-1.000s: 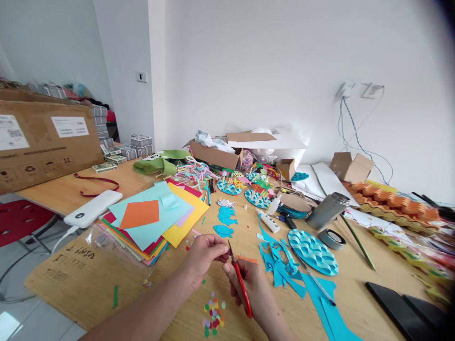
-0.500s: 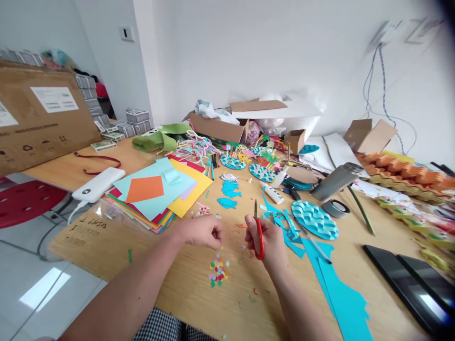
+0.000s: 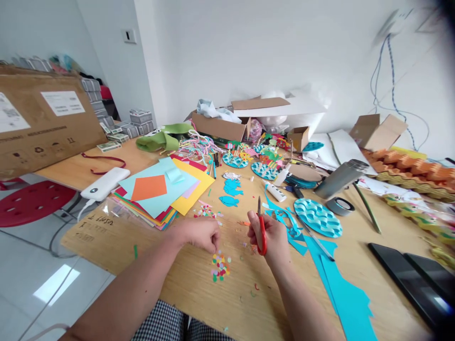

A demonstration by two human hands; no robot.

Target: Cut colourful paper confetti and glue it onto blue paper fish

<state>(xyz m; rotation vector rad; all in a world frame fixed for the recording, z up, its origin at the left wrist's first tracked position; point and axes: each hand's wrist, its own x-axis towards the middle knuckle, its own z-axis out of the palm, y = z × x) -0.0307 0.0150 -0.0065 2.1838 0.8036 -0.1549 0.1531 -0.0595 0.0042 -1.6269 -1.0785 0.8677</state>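
The largest thing is the pale wooden table [image 3: 185, 286], with smooth visible grain, and on its far left stands a big brown cardboard box [image 3: 42, 125] with printed signs. Nearer, a loose stack of flat coloured paper sheets [image 3: 152, 207] lies left of the hands, an orange four-sided piece on its top. A long bright-blue paper offcut [image 3: 350, 284], jagged on one edge, lies to the right, and curly scraps of the same blue crowd the space beside the right hand [image 3: 274, 237]. This hand grips the red-handled scissors [image 3: 262, 234], whose dark metal points are directed away from the person. The left hand [image 3: 203, 233] has its fingers curled downward; I cannot tell whether something is between them. Beyond the scraps there are a grey metal bottle [image 3: 337, 181], tilted, and a blue oval disc [image 3: 317, 218] with raised wavy strips. Flat blue paper fish [image 3: 228, 201] lie farther from the hands. Smallest are the round, many-coloured paper dots [image 3: 222, 273], in a small heap just beside the left fingertips.
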